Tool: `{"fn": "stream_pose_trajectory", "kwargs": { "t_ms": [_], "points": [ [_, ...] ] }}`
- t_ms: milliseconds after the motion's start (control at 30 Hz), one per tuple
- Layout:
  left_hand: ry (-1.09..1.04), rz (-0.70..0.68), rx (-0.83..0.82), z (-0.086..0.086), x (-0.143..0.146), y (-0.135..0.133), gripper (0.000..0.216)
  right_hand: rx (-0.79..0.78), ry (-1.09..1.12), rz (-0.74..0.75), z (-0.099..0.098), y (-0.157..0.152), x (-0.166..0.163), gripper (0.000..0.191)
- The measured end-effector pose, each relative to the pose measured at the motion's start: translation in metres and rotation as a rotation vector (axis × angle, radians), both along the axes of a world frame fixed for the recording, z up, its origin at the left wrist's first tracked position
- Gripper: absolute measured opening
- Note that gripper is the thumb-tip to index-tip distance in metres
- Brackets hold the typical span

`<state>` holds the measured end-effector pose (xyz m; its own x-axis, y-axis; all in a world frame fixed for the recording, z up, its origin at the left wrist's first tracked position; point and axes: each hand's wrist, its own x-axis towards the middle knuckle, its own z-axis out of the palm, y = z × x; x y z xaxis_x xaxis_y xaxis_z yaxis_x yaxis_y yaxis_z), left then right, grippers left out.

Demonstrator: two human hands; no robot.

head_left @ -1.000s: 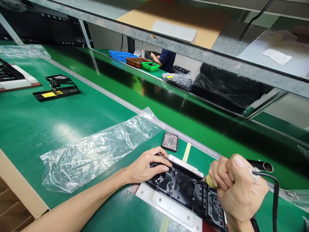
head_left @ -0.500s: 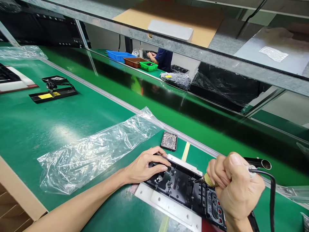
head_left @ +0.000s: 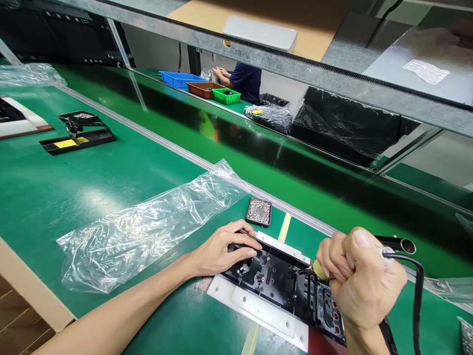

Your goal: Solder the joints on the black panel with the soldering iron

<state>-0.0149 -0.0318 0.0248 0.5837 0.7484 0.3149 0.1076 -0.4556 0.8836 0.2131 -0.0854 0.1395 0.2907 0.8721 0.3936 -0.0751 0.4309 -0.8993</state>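
A long black plastic housing [head_left: 275,283] with posts and holes lies in a white fixture [head_left: 254,304] on the green bench. My left hand [head_left: 225,249] grips its left end, the thumb on the inner face and the fingers over the far side. My right hand [head_left: 364,278] is closed around a corded electric screwdriver [head_left: 318,269]. The tool is tilted, and its thin bit points left at the middle of the housing; whether the bit sits on a screw is too small to tell. A small black tray of screws [head_left: 258,212] stands just beyond my left hand.
A clear plastic bag [head_left: 148,231] lies left of the housing. Farther left stands a black bracket-like stand [head_left: 79,135]. The screwdriver's black cord [head_left: 419,296] hangs at right. A metal shelf [head_left: 258,64] crosses above; behind it are colored bins [head_left: 201,90] and a person [head_left: 246,84] at work.
The view has shifted slightly. Both hands stay nearly where they were, with the screwdriver still at the same part of the housing. The person at the back has moved their hands slightly.
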Motion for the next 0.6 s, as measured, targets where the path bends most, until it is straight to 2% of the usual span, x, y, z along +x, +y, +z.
{"fn": "stream_pose_trajectory", "kwargs": {
  "t_ms": [600],
  "points": [
    [0.012, 0.011, -0.006, -0.0016, 0.0007, 0.0003, 0.019, 0.017, -0.012, 0.011, 0.0006, -0.0006, 0.0002, 0.056]
  ]
}}
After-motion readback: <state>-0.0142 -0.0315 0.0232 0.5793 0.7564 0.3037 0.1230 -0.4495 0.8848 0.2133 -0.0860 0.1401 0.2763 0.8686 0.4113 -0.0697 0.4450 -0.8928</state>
